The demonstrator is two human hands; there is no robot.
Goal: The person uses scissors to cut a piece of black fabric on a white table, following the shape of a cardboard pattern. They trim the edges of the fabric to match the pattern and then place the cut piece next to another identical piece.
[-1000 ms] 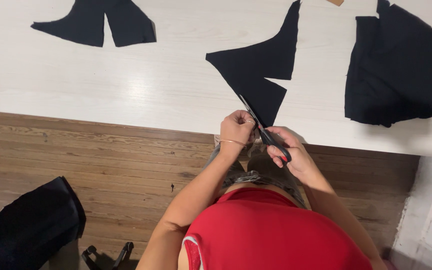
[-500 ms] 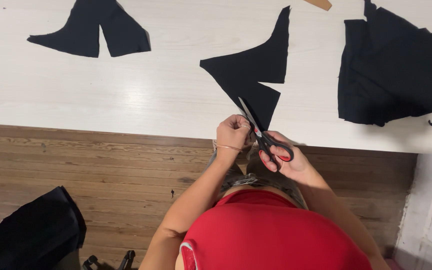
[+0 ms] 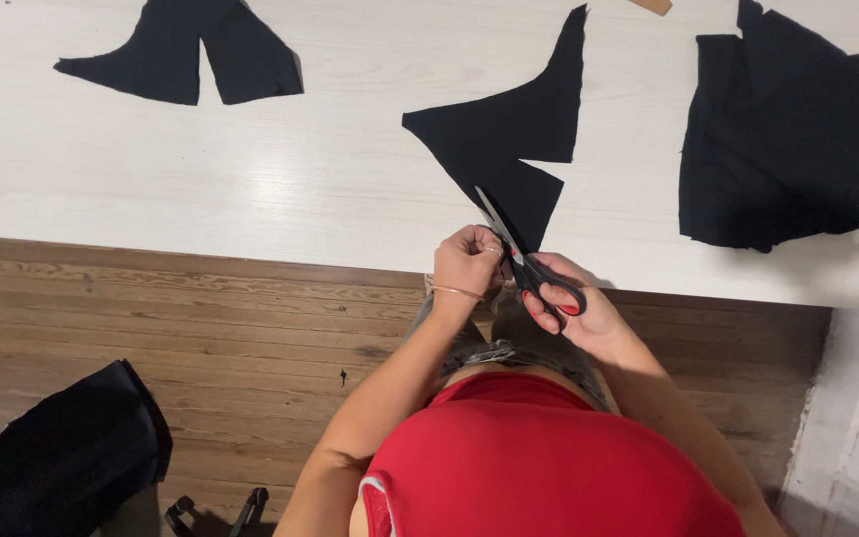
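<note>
My right hand (image 3: pixel 579 308) grips black-handled scissors (image 3: pixel 524 259) at the near edge of the white table (image 3: pixel 251 179). The blades point up and left into a black fabric piece (image 3: pixel 509 139) with a pointed lower tip. My left hand (image 3: pixel 464 264) is closed on the fabric's lower edge right beside the blades. A thin bracelet sits on my left wrist. I wear a red top.
Another black fabric piece (image 3: pixel 191 55) lies at the table's far left. A larger crumpled black cloth (image 3: pixel 797 149) lies at the right. A dark bundle (image 3: pixel 52 457) rests on the wooden floor at lower left. A white wall edge is at lower right.
Both hands and the scissors stay on the fabric's lower tip at the table edge. The camera view has shifted slightly, and the scissors sit a little further along the cloth.
</note>
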